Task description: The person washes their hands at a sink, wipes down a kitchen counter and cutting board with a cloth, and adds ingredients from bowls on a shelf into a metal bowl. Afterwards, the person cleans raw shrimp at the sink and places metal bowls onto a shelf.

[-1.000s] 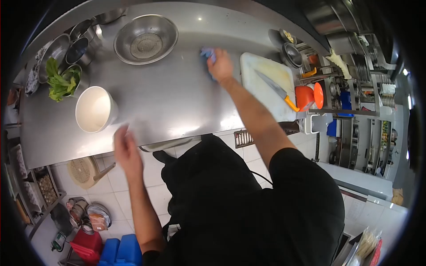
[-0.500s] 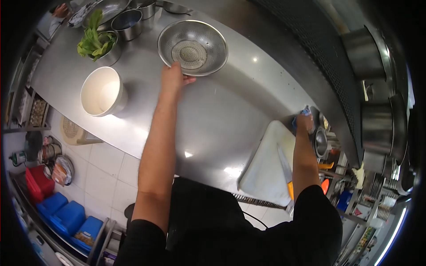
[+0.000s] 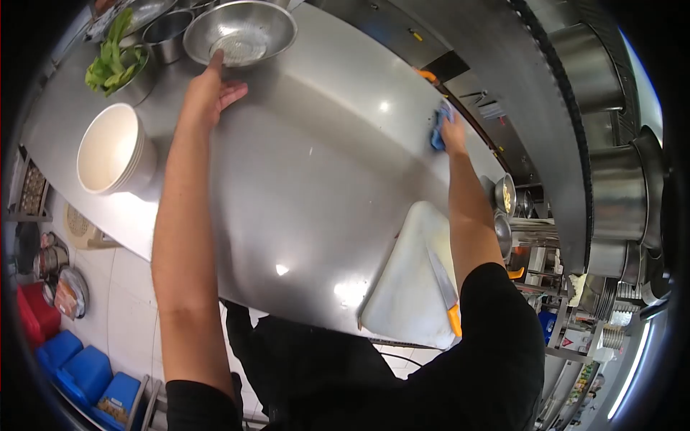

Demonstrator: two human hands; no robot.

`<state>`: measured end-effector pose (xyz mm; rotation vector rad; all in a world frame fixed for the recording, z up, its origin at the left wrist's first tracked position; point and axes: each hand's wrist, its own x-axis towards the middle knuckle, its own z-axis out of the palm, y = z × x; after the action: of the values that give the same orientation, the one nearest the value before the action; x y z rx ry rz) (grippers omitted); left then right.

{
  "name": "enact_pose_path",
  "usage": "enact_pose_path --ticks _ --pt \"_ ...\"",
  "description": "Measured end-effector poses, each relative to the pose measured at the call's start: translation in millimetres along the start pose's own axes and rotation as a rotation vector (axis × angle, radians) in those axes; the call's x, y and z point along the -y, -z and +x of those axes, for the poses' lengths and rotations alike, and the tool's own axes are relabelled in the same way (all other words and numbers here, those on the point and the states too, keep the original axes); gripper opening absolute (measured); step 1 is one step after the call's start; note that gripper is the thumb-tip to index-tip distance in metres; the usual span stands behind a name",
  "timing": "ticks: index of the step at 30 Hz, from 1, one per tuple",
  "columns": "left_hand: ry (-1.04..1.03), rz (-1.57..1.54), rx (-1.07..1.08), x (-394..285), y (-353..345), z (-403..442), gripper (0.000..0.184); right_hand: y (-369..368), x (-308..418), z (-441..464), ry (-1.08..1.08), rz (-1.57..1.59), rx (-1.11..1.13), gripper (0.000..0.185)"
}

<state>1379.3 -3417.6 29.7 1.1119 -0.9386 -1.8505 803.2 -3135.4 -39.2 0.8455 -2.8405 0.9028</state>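
My left hand [image 3: 213, 92] is at the near rim of a perforated steel bowl [image 3: 269, 32], its index finger over the rim and the other fingers apart below it. At the far edge of the steel counter [image 3: 316, 187], my right hand [image 3: 451, 133] holds a blue cloth [image 3: 438, 128] pressed on the surface. Nearer to me lies a white cutting board [image 3: 406, 287], with an orange-handled knife [image 3: 444, 287] on it. Stacked white tubs [image 3: 111, 151] stand left of my left forearm.
Leafy greens [image 3: 111, 68] sit in a steel pot at the back left, beside other pots [image 3: 167, 36]. Small steel bowls [image 3: 505, 194] stand right of my right forearm. A steel shelf with large pots [image 3: 617, 194] overhangs the right side.
My left hand has risen from the counter's near edge to the perforated bowl, which has shifted away from me. My right hand has carried the cloth to the counter's far edge. The view has turned.
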Motion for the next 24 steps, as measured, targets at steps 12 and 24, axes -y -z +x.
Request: enact_pose_path --ticks 12,24 --pt "-0.129 0.050 -0.289 57 64 -342 0.022 16 200 -355 0.915 0.231 0.407 0.047" --pt "0.689 -0.278 -0.099 283 168 -418 0.035 143 -65 -128 0.099 -0.307 -0.008 0.046"
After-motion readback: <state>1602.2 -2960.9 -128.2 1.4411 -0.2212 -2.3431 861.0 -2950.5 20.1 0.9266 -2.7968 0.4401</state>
